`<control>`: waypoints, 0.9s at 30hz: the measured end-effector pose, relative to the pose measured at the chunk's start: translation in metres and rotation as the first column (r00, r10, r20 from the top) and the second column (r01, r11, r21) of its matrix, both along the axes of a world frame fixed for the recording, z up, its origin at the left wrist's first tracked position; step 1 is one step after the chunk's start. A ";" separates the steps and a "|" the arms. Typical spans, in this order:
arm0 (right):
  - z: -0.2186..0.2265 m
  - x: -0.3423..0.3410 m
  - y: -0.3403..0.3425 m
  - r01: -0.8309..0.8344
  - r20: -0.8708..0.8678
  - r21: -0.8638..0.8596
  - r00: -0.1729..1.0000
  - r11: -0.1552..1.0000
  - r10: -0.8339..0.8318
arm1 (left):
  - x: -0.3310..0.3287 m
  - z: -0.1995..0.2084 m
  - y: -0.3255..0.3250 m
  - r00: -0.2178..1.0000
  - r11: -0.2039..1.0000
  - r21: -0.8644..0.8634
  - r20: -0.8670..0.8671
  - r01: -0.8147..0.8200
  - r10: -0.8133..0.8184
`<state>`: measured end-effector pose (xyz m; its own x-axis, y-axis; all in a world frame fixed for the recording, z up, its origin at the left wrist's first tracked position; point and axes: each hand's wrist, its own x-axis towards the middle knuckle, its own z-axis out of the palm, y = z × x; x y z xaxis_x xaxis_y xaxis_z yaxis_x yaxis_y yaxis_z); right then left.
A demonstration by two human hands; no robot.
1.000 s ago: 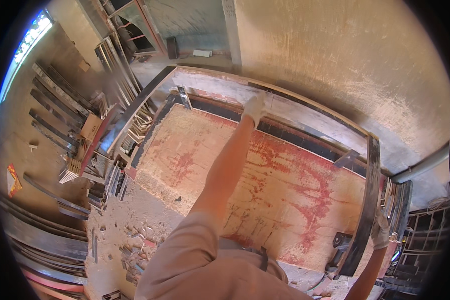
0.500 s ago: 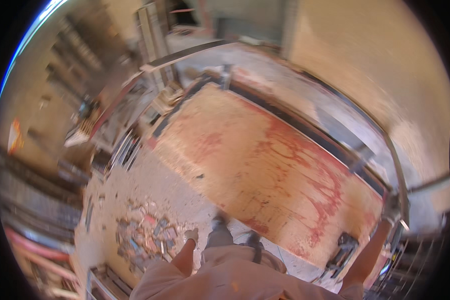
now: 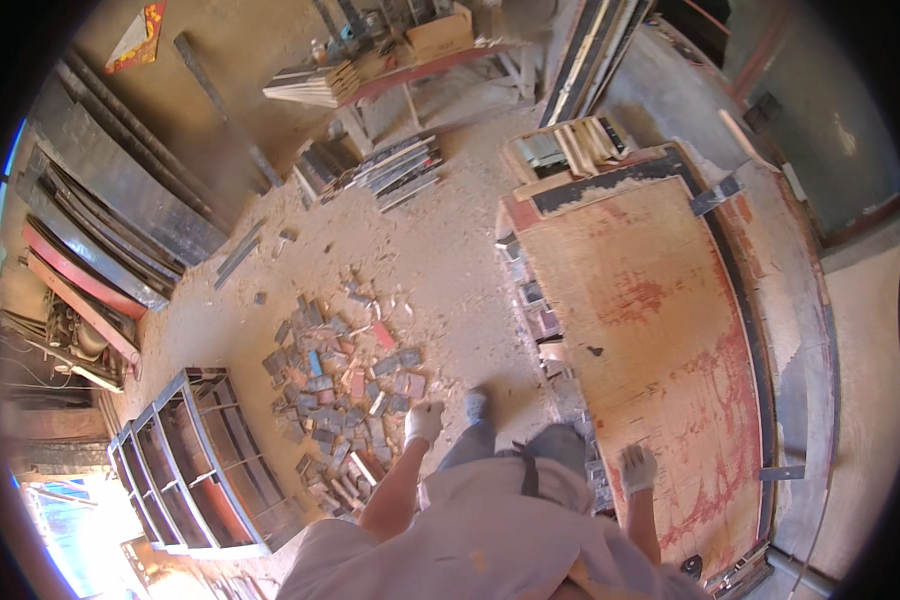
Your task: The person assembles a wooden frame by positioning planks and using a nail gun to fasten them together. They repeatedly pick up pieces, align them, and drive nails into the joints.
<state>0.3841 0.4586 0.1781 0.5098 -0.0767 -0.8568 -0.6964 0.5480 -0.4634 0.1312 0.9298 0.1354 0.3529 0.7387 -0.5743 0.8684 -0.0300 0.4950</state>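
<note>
My left hand (image 3: 424, 424), in a whitish work glove, hangs beside a heap of small wood offcuts (image 3: 345, 400). Its fingers are curled in, with nothing seen in them. To the right, my right hand (image 3: 638, 468), gloved too, is over a large red-stained wooden board (image 3: 635, 320). The fingers there look loosely bent and a little apart, holding nothing that I can see; whether they touch the board I cannot tell. Dark edging strips run along the board's far and right sides. Under its left edge, stacked blocks (image 3: 542, 318) show.
A slatted metal frame (image 3: 192, 440) stands at the lower left. Dark strips (image 3: 400, 170) lie stacked on the floor near a workbench (image 3: 440, 68) at the back. Long panels (image 3: 135, 170) lean on the left wall. Short light wood pieces (image 3: 580, 148) sit past the board's far end.
My view has swung left, bringing the offcut heap and metal frame further in. My right hand has left the board's far right corner and come closer to my body.
</note>
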 end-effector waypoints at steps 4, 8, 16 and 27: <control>0.012 0.040 0.117 -0.417 0.014 -0.040 0.908 0.908 0.418 | 0.048 0.046 0.061 0.958 0.948 -0.230 0.130 -0.221 0.255; 0.028 0.102 0.211 -0.585 0.101 0.047 0.809 0.810 0.579 | 0.042 0.015 0.112 0.877 0.876 -0.309 0.195 -0.371 0.440; -0.003 0.226 0.420 -0.708 0.085 -0.176 0.681 0.684 0.727 | 0.031 -0.126 0.262 0.960 0.939 -0.209 -0.126 -0.273 0.251; -0.151 0.404 0.839 -0.894 -0.090 -0.321 0.358 0.313 0.929 | 0.250 -0.175 0.629 0.883 0.873 -0.210 0.072 -0.440 0.463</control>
